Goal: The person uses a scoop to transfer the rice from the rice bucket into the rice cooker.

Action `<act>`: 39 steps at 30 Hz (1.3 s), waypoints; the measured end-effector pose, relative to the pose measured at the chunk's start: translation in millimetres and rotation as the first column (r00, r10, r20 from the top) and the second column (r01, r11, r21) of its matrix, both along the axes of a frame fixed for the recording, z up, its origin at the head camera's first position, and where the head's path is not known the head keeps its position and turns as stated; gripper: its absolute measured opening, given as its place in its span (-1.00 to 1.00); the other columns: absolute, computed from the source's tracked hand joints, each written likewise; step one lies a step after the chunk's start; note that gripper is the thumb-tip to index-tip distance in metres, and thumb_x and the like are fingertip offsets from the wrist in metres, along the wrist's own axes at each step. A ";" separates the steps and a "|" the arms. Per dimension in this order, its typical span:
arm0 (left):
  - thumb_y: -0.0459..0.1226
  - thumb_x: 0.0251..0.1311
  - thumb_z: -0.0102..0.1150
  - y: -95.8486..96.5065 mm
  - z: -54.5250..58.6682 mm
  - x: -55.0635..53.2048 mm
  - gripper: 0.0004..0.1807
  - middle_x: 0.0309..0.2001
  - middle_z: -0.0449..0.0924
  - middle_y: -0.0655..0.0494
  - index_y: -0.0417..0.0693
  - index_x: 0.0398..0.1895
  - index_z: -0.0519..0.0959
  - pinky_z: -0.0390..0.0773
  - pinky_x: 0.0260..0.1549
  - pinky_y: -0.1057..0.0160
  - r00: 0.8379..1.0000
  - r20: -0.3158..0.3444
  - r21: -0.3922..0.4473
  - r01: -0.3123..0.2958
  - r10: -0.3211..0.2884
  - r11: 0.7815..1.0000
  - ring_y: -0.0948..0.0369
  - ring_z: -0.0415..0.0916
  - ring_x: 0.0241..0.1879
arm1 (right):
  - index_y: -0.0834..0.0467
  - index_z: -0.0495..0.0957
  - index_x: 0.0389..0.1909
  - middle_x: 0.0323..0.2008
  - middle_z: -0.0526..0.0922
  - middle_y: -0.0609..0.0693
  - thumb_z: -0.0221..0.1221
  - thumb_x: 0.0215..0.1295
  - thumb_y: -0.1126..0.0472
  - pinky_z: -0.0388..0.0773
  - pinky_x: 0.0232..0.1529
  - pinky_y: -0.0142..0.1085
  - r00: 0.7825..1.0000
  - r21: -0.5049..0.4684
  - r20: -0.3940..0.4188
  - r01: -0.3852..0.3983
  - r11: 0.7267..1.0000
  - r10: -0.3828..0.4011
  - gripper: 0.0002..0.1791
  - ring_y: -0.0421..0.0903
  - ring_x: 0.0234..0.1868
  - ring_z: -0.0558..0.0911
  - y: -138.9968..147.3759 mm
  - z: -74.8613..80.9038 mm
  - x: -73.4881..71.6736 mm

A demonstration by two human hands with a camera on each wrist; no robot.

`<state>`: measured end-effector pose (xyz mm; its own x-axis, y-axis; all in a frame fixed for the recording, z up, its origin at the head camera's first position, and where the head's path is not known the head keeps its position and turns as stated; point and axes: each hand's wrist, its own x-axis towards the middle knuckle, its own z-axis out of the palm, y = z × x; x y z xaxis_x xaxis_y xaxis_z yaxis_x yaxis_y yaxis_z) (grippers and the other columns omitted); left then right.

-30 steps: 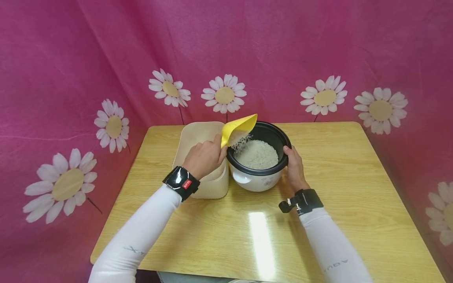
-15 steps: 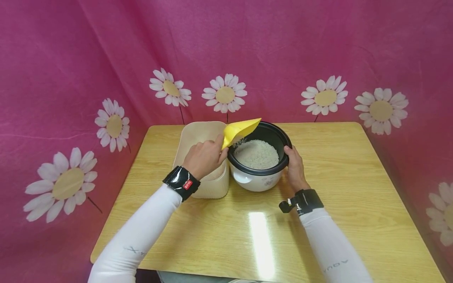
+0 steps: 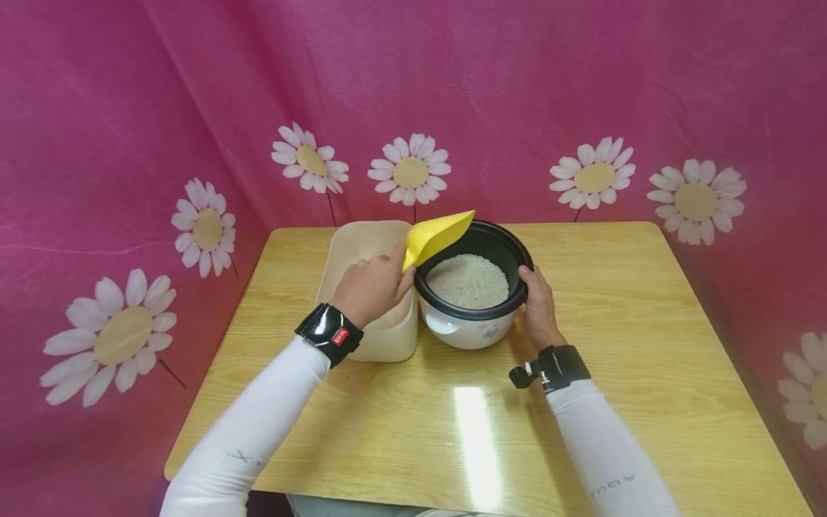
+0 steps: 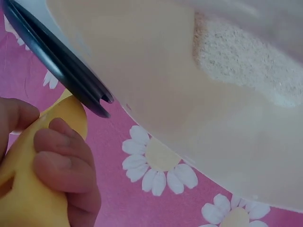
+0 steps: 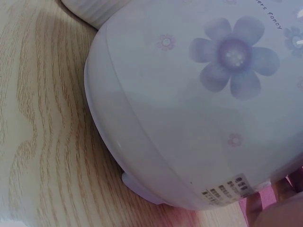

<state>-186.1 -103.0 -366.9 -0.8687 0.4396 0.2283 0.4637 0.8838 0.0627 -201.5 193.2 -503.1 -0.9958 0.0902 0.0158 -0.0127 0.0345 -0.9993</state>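
A yellow scoop (image 3: 439, 235) is tipped over the left side of the rice cooker (image 3: 470, 332), its hollow turned away from the head camera. My left hand (image 3: 371, 289) grips its handle, and the curled fingers (image 4: 66, 165) show in the left wrist view. White rice (image 3: 470, 281) lies heaped in the cooker's dark inner pot. At the cooker's right side my right hand (image 3: 539, 305) holds the black rim, thumb on top. Left of the cooker stands a cream bin (image 3: 385, 345) with rice (image 4: 251, 61) inside, partly hidden under my left hand and wrist.
Bin and cooker stand side by side toward the back of the wooden table (image 3: 607, 301). A pink curtain (image 3: 491, 108) with printed daisies hangs behind and along both sides. A glare streak (image 3: 477, 445) shows on the front of the tabletop.
Rice was falling from the scoop into the cooker a second ago, thinned out, and no longer shows falling. The scoop has turned further over. The right hand stays on the rim.
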 end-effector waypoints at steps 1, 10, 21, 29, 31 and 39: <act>-0.08 0.51 0.04 -0.6 0.4 -0.5 -0.69 -0.55 0.46 0.05 -0.17 -0.01 0.42 0.40 -0.64 0.24 1.000 0.000 0.007 -0.001 0.001 1.000 0.11 0.47 -0.63 | -0.08 0.28 0.54 0.51 0.36 -0.06 -0.25 0.58 -0.26 0.04 0.62 -0.08 1.000 -0.004 0.001 0.002 1.000 -0.002 -0.35 -0.17 0.50 0.29 0.0 0.6 0.3; -0.07 0.54 -0.03 -10.9 2.2 -4.7 -0.70 -0.52 0.39 0.06 -0.14 0.00 0.39 0.35 -0.56 0.30 0.961 0.276 0.211 -0.057 -0.003 0.976 0.14 0.43 -0.59 | -0.07 0.28 0.54 0.50 0.37 -0.05 -0.25 0.58 -0.25 0.07 0.59 -0.12 1.000 -0.025 0.012 0.005 1.000 -0.004 -0.35 -0.21 0.45 0.30 -1.3 0.8 0.4; 0.00 0.57 -0.09 -36.1 5.1 -12.5 -0.65 -0.53 0.42 0.07 -0.11 -0.11 0.45 0.42 -0.68 0.29 0.754 0.648 0.516 -0.332 -0.106 0.789 0.18 0.33 -0.67 | -0.09 0.31 0.52 0.50 0.38 -0.03 -0.23 0.58 -0.25 0.11 0.55 -0.16 1.000 -0.025 -0.005 0.006 1.000 -0.007 -0.36 -0.19 0.45 0.32 -1.3 0.7 0.2; 0.00 0.58 -0.10 -68.8 1.1 -18.2 -0.64 -0.47 0.42 0.03 -0.12 -0.11 0.43 0.43 -0.66 0.30 0.746 0.665 0.523 -0.420 -0.047 0.742 0.19 0.32 -0.66 | -0.10 0.31 0.51 0.49 0.37 -0.06 -0.23 0.56 -0.29 -0.02 0.61 0.00 1.000 -0.064 0.001 -0.021 0.998 0.021 -0.35 -0.17 0.47 0.27 -1.6 0.8 1.5; 0.01 0.58 -0.11 -77.4 0.6 -18.7 -0.63 -0.47 0.42 0.06 -0.14 -0.11 0.41 0.45 -0.64 0.29 0.749 0.662 0.494 -0.425 -0.012 0.759 0.20 0.33 -0.66 | -0.09 0.31 0.51 0.49 0.37 -0.04 -0.22 0.56 -0.28 -0.01 0.60 0.00 1.000 -0.076 0.004 -0.015 0.997 0.015 -0.35 -0.16 0.45 0.27 -1.8 1.5 1.8; -0.02 0.59 -0.17 -98.0 -2.3 -17.3 -0.61 -0.58 0.38 0.12 -0.18 -0.21 0.39 0.40 -0.67 0.28 0.734 0.673 0.354 -0.420 0.084 0.836 0.20 0.36 -0.70 | -0.08 0.28 0.54 0.53 0.33 -0.05 -0.25 0.59 -0.24 0.01 0.63 -0.04 1.000 -0.040 -0.010 -0.015 0.999 0.015 -0.36 -0.15 0.54 0.25 -2.4 2.6 0.9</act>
